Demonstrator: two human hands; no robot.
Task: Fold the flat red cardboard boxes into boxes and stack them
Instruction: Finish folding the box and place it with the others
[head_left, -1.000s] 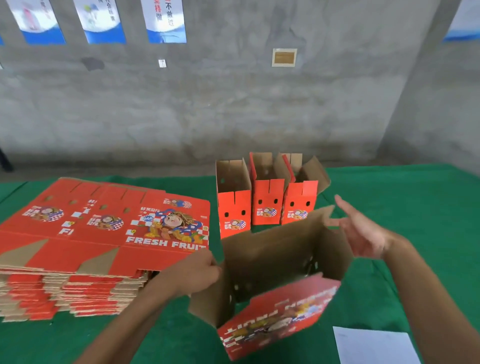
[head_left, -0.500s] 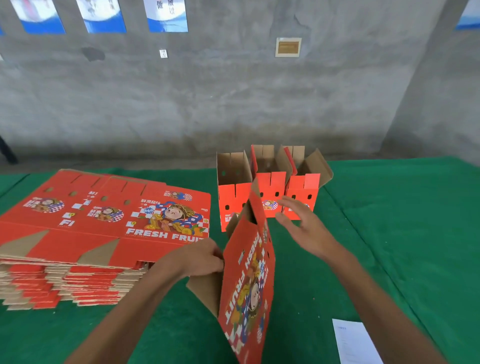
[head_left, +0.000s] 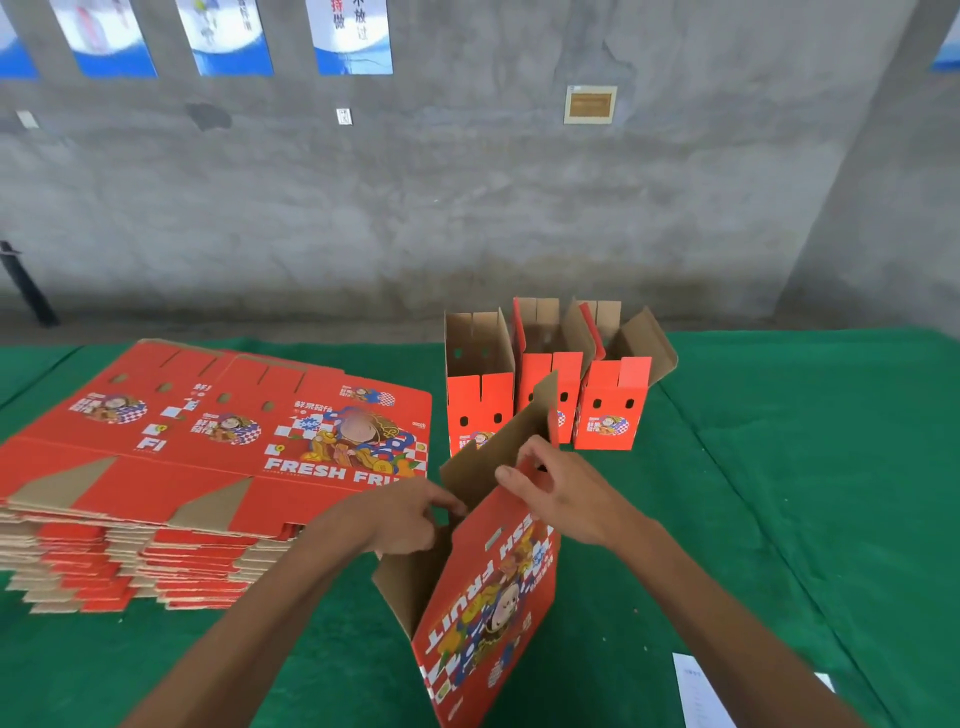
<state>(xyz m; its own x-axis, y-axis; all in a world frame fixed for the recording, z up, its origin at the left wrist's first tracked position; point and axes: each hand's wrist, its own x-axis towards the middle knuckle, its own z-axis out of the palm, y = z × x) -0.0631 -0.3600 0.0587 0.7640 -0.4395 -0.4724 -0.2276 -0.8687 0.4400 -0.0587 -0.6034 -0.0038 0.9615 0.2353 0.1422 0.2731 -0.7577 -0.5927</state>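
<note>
Green cloth table (head_left: 779, 467), concrete wall (head_left: 467, 208)

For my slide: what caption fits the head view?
Both hands fold a red box beside flat stack; three folded boxes behind.

Left hand (head_left: 402, 525) and right hand (head_left: 558, 493) reach forward, fingers (head_left: 511, 475) curled, apparently pinching cardboard.

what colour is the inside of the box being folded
Plain brown cardboard inside the box being folded; its outside is red with printed artwork. The head view shows it best.
</note>
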